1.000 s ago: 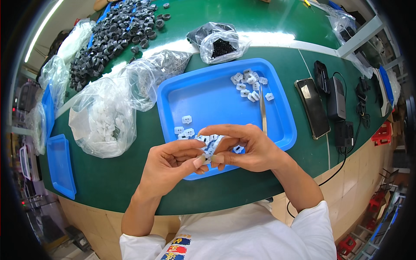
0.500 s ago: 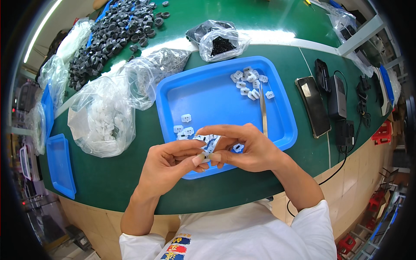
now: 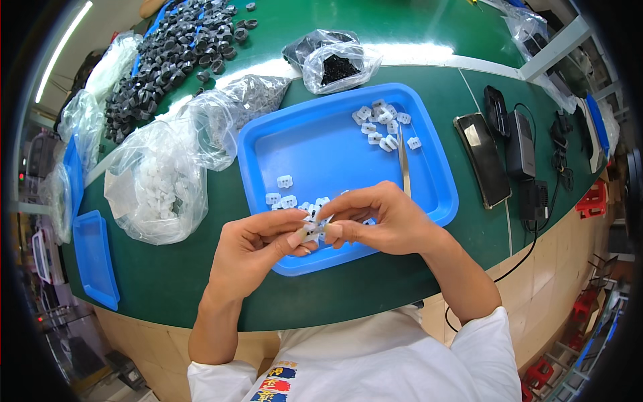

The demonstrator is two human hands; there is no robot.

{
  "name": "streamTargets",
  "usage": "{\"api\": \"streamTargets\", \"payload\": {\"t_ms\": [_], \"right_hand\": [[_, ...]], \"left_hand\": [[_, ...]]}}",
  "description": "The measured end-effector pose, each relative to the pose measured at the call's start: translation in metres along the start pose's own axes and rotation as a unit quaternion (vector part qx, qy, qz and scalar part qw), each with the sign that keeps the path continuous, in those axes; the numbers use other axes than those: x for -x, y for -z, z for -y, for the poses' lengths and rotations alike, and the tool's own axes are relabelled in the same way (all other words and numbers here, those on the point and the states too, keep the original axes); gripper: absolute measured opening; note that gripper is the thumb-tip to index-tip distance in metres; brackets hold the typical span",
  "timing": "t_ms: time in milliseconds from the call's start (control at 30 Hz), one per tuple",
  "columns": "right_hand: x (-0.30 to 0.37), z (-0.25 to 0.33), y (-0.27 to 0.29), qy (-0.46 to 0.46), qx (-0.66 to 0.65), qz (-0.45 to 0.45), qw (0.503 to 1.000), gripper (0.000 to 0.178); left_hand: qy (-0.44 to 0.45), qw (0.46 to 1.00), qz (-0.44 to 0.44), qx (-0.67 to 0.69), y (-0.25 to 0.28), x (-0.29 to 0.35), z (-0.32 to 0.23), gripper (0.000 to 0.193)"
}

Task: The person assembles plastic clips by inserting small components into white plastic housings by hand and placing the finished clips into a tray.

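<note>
Over the near edge of a blue tray [image 3: 321, 151], my left hand [image 3: 258, 248] and my right hand [image 3: 385, 221] meet, thumbs and fingertips pinched together. Between them is a small white plastic part [image 3: 311, 229], partly covered by the fingers. Both hands appear to grip it. More white plastic parts [image 3: 288, 201] lie in the tray just beyond my fingers, some with dark slots. A loose pile of white parts [image 3: 383, 119] rests in the tray's far right corner. Metal tweezers [image 3: 403, 161] lie beside that pile, pointing away from me.
Left of the tray sits a clear bag of white pieces [image 3: 157, 194], near a small blue tray [image 3: 95, 258]. Behind are a bag of black bits [image 3: 340, 69] and a heap of dark caps [image 3: 167, 74]. A phone [image 3: 482, 161] and black chargers [image 3: 521, 157] lie to the right.
Both hands have drawn closer together and shifted slightly away from me, and the right fingers have curled in. More white parts show beyond the fingertips. The whole view has shifted slightly.
</note>
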State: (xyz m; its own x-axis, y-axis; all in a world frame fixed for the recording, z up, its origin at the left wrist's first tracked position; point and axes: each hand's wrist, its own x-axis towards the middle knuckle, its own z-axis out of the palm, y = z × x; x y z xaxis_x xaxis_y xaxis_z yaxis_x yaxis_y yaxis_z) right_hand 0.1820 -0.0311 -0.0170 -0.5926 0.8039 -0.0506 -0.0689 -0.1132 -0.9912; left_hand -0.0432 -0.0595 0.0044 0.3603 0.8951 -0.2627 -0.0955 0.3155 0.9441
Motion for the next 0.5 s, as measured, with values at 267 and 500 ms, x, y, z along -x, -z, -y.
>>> {"api": "streamTargets", "payload": {"t_ms": [267,500], "right_hand": [[0.0003,0.0071,0.0003,-0.053,-0.027,0.024,0.998,0.018],[0.0009,0.0062,-0.0026,-0.039,-0.017,0.029,0.999,0.019]], "left_hand": [[0.003,1.000,-0.006,-0.002,-0.0029,0.0025,-0.0030,0.026],[0.005,1.000,-0.004,0.024,-0.0038,0.0027,-0.0006,0.025]]}}
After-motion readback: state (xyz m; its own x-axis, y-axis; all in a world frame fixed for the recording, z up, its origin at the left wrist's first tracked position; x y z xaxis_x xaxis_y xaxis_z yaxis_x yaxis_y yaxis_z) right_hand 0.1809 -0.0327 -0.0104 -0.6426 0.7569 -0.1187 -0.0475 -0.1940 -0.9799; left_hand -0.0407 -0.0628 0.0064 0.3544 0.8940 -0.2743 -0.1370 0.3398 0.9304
